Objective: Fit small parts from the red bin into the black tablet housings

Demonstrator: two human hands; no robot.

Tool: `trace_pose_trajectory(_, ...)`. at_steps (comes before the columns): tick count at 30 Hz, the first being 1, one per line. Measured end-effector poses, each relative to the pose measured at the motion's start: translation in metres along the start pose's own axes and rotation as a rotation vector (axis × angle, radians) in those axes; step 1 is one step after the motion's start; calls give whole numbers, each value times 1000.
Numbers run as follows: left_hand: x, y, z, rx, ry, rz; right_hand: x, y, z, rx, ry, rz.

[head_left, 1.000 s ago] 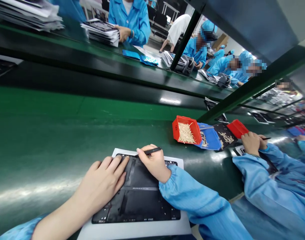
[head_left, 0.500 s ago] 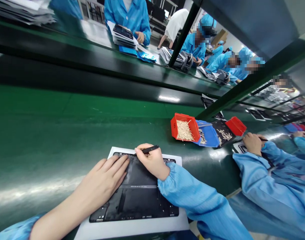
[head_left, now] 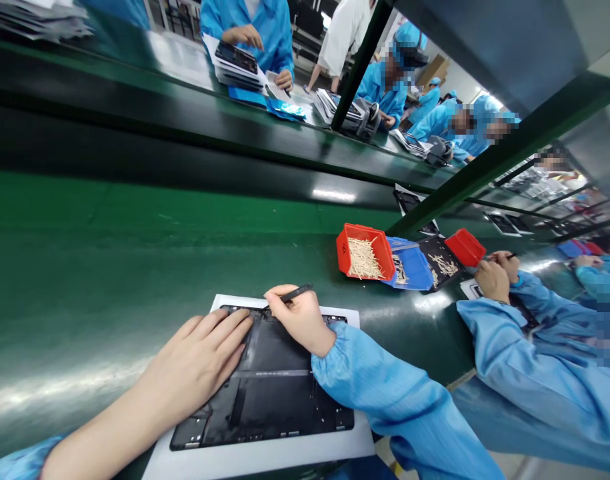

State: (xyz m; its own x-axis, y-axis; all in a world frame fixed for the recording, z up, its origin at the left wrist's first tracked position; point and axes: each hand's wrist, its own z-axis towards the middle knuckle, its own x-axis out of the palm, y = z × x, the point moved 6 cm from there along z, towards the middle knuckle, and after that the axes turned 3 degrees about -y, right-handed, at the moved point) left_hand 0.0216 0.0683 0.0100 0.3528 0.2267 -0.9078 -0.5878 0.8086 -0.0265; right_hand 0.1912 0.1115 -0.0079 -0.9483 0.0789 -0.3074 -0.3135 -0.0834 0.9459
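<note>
A flat, rectangular black electronic panel with rounded corners [head_left: 279, 407] lies on a whitish rectangular sheet [head_left: 265, 463], whose margin shows beyond the far, right and near edges. To the left and beyond, the glossy dark-green tabletop [head_left: 85, 287] stretches away; a dark-green metal post [head_left: 499, 150] slants across at right.

The panel is matte, crossed by a narrow greyish band, with small shiny bits along its near edge. The bare left hand [head_left: 209, 353] is spread flat over its left side, grasping nothing; the right hand [head_left: 302, 320] pinches a slim black pen-like tool [head_left: 299, 292] at the far edge.

Farther right, an open red plastic bin [head_left: 341, 257] holds many pale thin sticks [head_left: 365, 259]. Next to it, a blue plastic bin [head_left: 421, 273] contains pale and dark pieces, and a black tray [head_left: 429, 250] bears more pale ones. Beyond them, a co-worker's hand [head_left: 492, 280] is near a second red bin [head_left: 465, 248].
</note>
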Motion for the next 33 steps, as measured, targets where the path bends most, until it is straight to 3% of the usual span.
trace_pose_trajectory(33, 3, 0, 9, 5, 59, -6, -7, 2, 0, -5, -71, -108)
